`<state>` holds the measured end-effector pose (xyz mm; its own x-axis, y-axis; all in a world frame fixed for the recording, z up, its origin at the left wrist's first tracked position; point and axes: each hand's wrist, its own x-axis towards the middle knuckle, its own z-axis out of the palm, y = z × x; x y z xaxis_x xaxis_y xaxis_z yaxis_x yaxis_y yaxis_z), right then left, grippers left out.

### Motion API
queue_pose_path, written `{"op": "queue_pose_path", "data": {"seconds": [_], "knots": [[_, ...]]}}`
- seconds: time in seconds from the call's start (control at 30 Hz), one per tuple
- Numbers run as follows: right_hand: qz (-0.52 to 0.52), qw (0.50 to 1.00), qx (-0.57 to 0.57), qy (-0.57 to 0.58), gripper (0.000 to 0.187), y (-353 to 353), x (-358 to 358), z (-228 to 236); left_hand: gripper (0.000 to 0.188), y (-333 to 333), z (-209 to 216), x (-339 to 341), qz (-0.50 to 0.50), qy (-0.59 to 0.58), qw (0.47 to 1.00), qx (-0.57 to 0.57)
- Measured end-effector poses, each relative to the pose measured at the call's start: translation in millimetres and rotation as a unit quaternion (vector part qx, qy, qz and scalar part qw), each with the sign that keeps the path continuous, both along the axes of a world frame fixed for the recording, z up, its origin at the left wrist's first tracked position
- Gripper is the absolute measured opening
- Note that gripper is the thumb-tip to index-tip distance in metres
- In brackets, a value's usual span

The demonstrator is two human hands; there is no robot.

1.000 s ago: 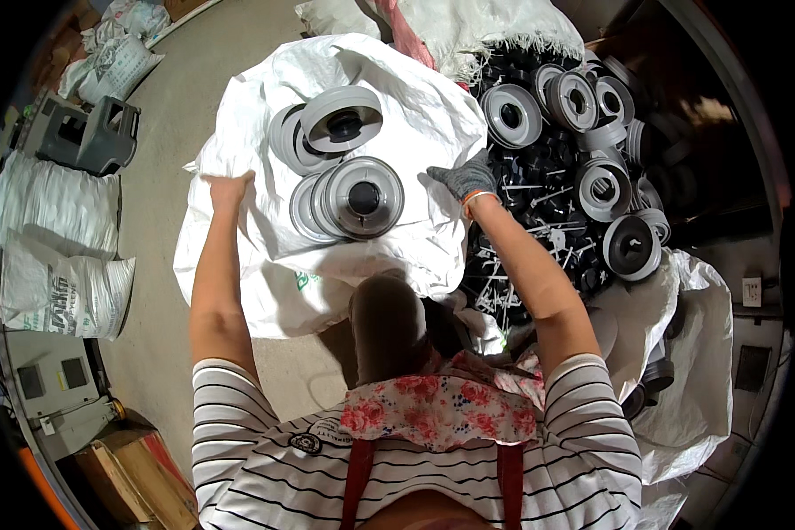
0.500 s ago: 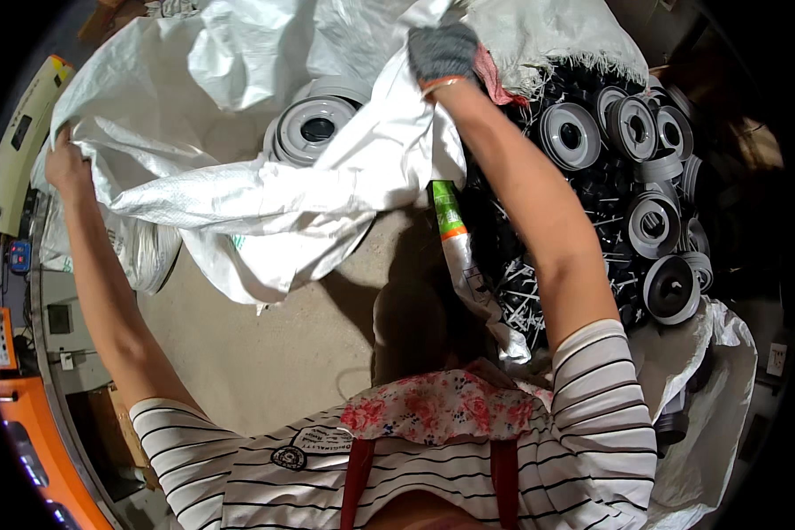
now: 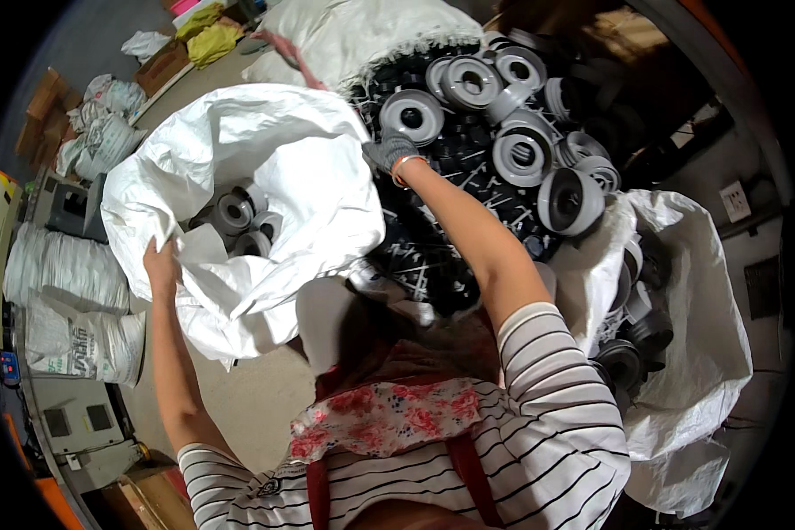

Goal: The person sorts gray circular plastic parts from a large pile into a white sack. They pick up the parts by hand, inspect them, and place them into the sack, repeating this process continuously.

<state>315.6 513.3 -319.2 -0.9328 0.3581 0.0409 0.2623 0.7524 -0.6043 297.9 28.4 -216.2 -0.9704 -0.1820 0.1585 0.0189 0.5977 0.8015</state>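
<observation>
A large white woven sack (image 3: 300, 274) stands gaping in front of me, with several grey ring-shaped plastic parts (image 3: 234, 212) down inside it. My bare left hand (image 3: 161, 265) is closed on the sack's near left rim. At the opposite side, my right hand (image 3: 390, 152), in a dark grey glove, is closed at the sack's right rim; its fingertips are partly hidden. Just beyond that hand lies a heap of black plastic parts with thin white stems (image 3: 468, 185). Grey wheel-like rings (image 3: 523, 155) rest on top of the heap.
Another white sack (image 3: 707, 327) at the right holds grey and black round parts. Behind the heap lies a white frayed-edged sack (image 3: 371, 31). Filled sacks (image 3: 79, 336) stand at the left beside a grey machine cabinet (image 3: 79, 415). Yellow cloths (image 3: 210, 40) and cardboard boxes lie farther back.
The sack's mouth, stretched and folded before, now gapes round and shows the parts inside. My right hand has come down and nearer, along the rim. My view has turned toward the right.
</observation>
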Motion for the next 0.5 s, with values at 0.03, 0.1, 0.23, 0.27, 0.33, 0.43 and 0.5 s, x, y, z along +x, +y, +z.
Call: {"op": "queue_pose_path", "data": {"seconds": [0.03, 0.1, 0.23, 0.27, 0.33, 0.43, 0.5], "knots": [[0.042, 0.998, -0.011, -0.043, 0.063, -3, 30, 21, 0.04, 0, -7, 12, -0.035, 0.026, 0.998, -0.038], [0.073, 0.993, 0.072, -0.066, 0.059, 41, 59, 20, 0.047, 15, -9, 8, -0.113, 0.027, 0.991, -0.072], [0.007, 0.986, 0.146, -0.086, 0.046, 132, 124, 36, 0.076, 49, -17, -7, 0.15, 0.117, 0.904, -0.384], [-0.032, 0.976, 0.192, -0.099, 0.045, 171, 140, 29, 0.08, 98, -10, 6, 0.194, 0.194, 0.886, -0.374], [-0.086, 0.962, 0.26, -0.007, 0.047, 212, 161, 37, 0.08, 122, -4, 11, 0.131, 0.345, 0.854, -0.366], [-0.158, 0.944, 0.225, -0.182, 0.052, 265, 194, 63, 0.088, 197, -23, 2, -0.083, 0.211, 0.952, -0.208], [-0.219, 0.944, 0.214, -0.123, 0.055, 323, 215, 35, 0.093, 242, -32, -18, -0.104, 0.147, 0.979, -0.099]]}}
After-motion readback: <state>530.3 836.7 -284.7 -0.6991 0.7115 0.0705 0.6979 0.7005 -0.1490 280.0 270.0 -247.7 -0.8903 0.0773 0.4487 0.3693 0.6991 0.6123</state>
